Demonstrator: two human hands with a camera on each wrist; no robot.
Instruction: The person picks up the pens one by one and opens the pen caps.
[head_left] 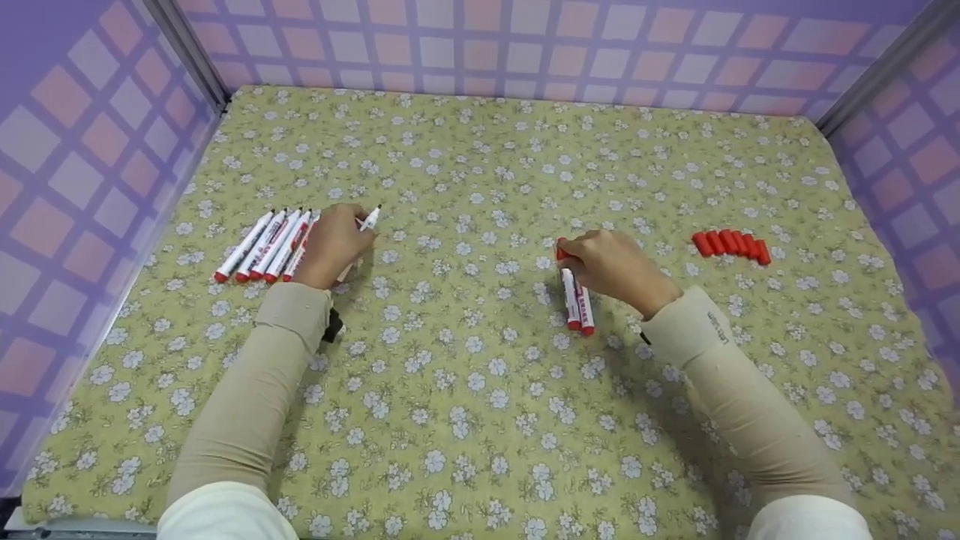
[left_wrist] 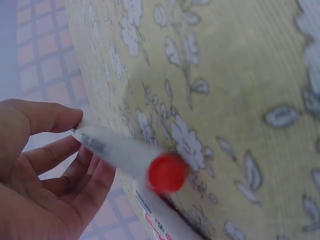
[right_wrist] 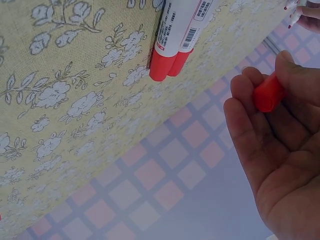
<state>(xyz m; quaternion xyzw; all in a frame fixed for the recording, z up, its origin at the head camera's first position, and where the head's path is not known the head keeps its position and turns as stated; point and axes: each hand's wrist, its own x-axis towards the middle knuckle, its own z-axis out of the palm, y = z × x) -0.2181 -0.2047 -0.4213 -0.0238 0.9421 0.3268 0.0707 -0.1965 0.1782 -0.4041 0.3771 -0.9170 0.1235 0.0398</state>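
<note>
Two bare hands work over a table covered in a yellow-green cloth (head_left: 480,390) printed with small white flowers, walled on three sides by purple panels (head_left: 75,150) with a pink and white check.

On the left, the left hand (head_left: 330,244) has its fingers curled around a white marker (head_left: 367,221) with its dark tip uncovered, pointing up and away from the person. The left wrist view shows the thumb and fingers pinching the white barrel, its red end facing the camera. Just beside this hand, to its left, lies a row of uncapped white markers (head_left: 262,246), side by side and touching, their red ends toward the person.

Near the middle of the table, the right hand (head_left: 611,266) pinches a red cap (right_wrist: 267,92) between thumb and fingertips; the right wrist view shows the cap held in the curled fingers. In the head view the cap shows only as a small red bit at the fingertips. Directly under this hand lie two markers (head_left: 577,304), side by side and touching, red ends toward the person; the hand covers their far ends.

Further right, well apart from the hand, a tight row of loose red caps (head_left: 731,244) lies on the cloth.

Both arms wear beige sleeves (head_left: 247,405).
</note>
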